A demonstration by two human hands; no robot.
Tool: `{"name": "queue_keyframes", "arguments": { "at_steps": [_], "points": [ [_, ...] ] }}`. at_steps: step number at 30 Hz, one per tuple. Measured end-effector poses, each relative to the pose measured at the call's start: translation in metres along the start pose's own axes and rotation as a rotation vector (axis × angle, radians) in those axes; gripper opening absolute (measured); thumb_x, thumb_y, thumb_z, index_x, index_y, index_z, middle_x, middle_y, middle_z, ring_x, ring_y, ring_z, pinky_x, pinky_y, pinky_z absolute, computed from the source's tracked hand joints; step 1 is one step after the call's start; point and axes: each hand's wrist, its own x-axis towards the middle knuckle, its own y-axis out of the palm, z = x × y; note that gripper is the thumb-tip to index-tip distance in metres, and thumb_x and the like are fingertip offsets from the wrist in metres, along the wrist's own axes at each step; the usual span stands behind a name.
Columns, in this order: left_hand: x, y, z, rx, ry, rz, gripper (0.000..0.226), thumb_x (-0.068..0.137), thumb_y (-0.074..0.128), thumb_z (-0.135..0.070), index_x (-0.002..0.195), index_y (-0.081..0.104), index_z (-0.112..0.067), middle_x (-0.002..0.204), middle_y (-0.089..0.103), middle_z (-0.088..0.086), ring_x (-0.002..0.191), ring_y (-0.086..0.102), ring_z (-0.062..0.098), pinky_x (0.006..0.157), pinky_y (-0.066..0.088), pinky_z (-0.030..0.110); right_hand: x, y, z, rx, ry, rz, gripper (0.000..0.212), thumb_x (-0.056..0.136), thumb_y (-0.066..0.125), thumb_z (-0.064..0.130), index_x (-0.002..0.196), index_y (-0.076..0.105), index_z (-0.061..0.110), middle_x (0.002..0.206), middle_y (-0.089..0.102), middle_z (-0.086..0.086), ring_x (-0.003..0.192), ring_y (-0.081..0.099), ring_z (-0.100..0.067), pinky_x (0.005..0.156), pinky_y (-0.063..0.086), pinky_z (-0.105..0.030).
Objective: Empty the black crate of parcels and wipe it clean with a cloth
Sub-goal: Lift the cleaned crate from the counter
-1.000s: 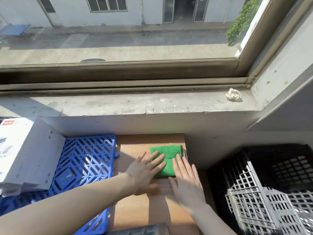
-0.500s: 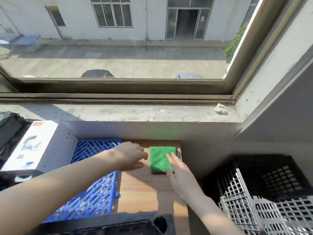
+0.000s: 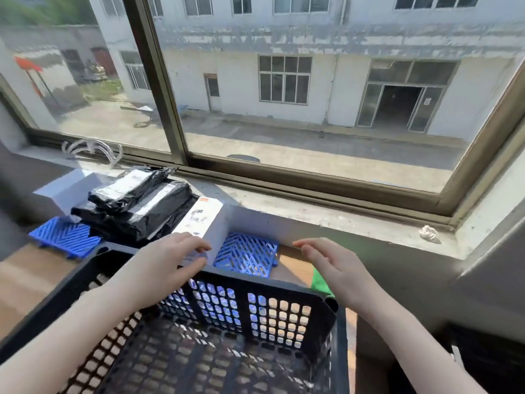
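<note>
Forearms reach over the empty crate (image 3: 284, 311) on the desk (image 3: 292, 270). Both hands hold nothing: left hand (image 3: 170, 260) loosely curled above its far rim, right hand (image 3: 335, 265) open over the cloth (image 3: 321, 284).

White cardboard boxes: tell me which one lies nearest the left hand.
The white cardboard box with the orange corner label, beside the left hand; the plain white box sits farther left.

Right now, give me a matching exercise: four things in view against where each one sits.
1 black crate
2 green cloth
3 black parcels
4 crumpled white wad

A on the window ledge
B piled left of the white box
C on the wooden board, by the crate's right corner
D nearest the camera, empty

Pairs: 1-D, 2-C, 3-B, 4-A
</note>
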Motion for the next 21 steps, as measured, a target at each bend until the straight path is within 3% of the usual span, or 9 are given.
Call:
{"name": "queue_keyframes", "arguments": {
  "at_steps": [3,6,10,14,17,21],
  "points": [
    [-0.063,-0.012,0.013,-0.036,-0.127,-0.036,0.034,0.088,0.050,-0.057,0.118,0.059,-0.041,0.111,0.057,-0.030,0.104,0.051,-0.012,0.091,0.044,0.017,-0.001,0.020,0.029,-0.103,-0.073,0.100,0.025,0.097,0.049,0.036,0.117,0.062,0.030,0.115,0.062,0.016,0.105,0.055,0.004,0.091,0.042,-0.015],
    [-0.117,-0.013,0.020,-0.037,-0.215,-0.039,0.049,0.083,0.037,-0.068,0.121,0.055,-0.044,0.113,0.055,-0.030,0.104,0.052,-0.011,0.091,0.046,0.020,0.000,0.043,0.056,-0.184,-0.143,0.148,0.026,0.097,0.052,0.037,0.120,0.060,0.030,0.118,0.061,0.014,0.108,0.055,-0.001,0.097,0.044,-0.027],
    [-0.166,-0.006,0.024,0.008,-0.262,-0.036,0.053,0.086,0.030,-0.067,0.131,0.048,-0.044,0.122,0.049,-0.030,0.115,0.045,-0.010,0.097,0.028,0.008,0.009,0.081,0.088,-0.304,-0.245,0.225,0.029,0.097,0.051,0.036,0.123,0.059,0.027,0.125,0.058,0.011,0.114,0.053,-0.004,0.100,0.040,-0.025],
    [-0.201,0.000,0.023,-0.053,-0.380,-0.066,0.058,0.085,0.028,-0.067,0.133,0.048,-0.041,0.126,0.051,-0.024,0.120,0.048,0.000,0.101,0.040,0.021,0.018,0.123,0.107,-0.401,-0.347,0.309,0.031,0.097,0.052,0.034,0.125,0.060,0.023,0.128,0.055,0.007,0.118,0.050,-0.010,0.102,0.038,-0.028],
    [-0.225,-0.002,0.012,-0.044,-0.467,-0.125,0.050,0.092,0.036,-0.062,0.134,0.048,-0.039,0.130,0.050,-0.021,0.120,0.048,0.002,0.099,0.039,0.021,0.021,0.148,0.111,-0.438,-0.421,0.362,0.030,0.096,0.054,0.034,0.124,0.060,0.025,0.128,0.055,0.009,0.118,0.049,-0.010,0.101,0.037,-0.024],
    [-0.248,0.000,-0.008,-0.063,-0.595,-0.212,0.069,0.079,0.020,-0.067,0.129,0.055,-0.037,0.124,0.056,-0.020,0.116,0.052,0.003,0.101,0.039,0.025,0.032,0.166,0.113,-0.527,-0.544,0.428,0.031,0.096,0.053,0.038,0.125,0.058,0.027,0.133,0.052,0.010,0.122,0.046,-0.012,0.105,0.037,-0.031]
  ]
}}
